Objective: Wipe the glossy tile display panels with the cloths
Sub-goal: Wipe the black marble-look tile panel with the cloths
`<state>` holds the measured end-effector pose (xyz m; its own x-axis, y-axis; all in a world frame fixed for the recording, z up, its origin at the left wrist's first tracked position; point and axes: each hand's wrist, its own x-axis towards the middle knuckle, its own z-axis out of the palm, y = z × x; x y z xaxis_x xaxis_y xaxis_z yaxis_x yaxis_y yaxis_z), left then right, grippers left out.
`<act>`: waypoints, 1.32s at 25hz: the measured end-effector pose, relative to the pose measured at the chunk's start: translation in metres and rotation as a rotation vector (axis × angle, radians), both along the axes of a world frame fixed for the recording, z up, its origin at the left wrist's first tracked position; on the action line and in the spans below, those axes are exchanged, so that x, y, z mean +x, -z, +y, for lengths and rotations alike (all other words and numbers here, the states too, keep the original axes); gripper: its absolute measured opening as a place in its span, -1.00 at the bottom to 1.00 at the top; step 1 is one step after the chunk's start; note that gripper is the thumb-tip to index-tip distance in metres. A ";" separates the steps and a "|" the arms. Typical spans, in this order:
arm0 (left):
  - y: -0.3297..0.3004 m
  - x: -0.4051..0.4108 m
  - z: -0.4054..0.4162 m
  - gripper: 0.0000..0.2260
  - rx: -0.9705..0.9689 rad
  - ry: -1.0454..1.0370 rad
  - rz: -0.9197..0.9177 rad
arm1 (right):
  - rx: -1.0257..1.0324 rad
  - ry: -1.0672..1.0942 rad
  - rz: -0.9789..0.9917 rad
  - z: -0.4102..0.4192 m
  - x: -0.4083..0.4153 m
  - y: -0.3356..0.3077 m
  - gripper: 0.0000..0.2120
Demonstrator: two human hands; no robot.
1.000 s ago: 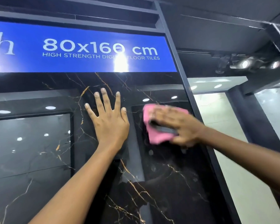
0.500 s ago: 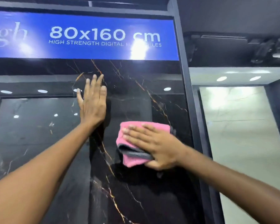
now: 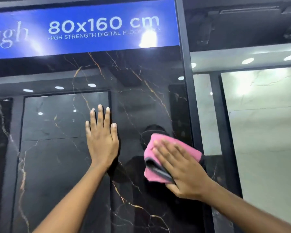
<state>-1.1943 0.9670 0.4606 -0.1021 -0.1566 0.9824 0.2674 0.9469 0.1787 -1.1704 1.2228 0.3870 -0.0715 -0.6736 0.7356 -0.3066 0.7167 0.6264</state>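
A tall glossy black tile panel (image 3: 138, 91) with gold veins stands upright in front of me. My left hand (image 3: 102, 140) lies flat on it, fingers spread and pointing up, holding nothing. To its right my right hand (image 3: 181, 169) presses a folded pink cloth (image 3: 155, 174) with a grey edge against the panel near its right side. The palm covers much of the cloth.
A blue sign (image 3: 91, 29) reading "80x160 cm" runs across the panel's top. A dark metal frame post (image 3: 190, 91) borders the panel on the right. Beyond it stands a pale glossy tile panel (image 3: 262, 132). Ceiling lights reflect in the tiles.
My right hand and the pink cloth have slid to the right, toward the frame post. My left hand now sits lower on the panel, with its fingers spread wider.
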 end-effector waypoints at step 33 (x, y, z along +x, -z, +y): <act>0.087 0.014 -0.060 -0.47 0.099 0.053 -0.074 | -0.577 -0.057 0.065 -0.026 0.006 -0.161 -0.20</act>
<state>-1.1804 0.9074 0.3735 -0.1844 -0.2452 0.9518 0.2991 0.9084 0.2920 -1.1643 1.1971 0.5475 0.0103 -0.1638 0.9864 -0.3288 0.9311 0.1581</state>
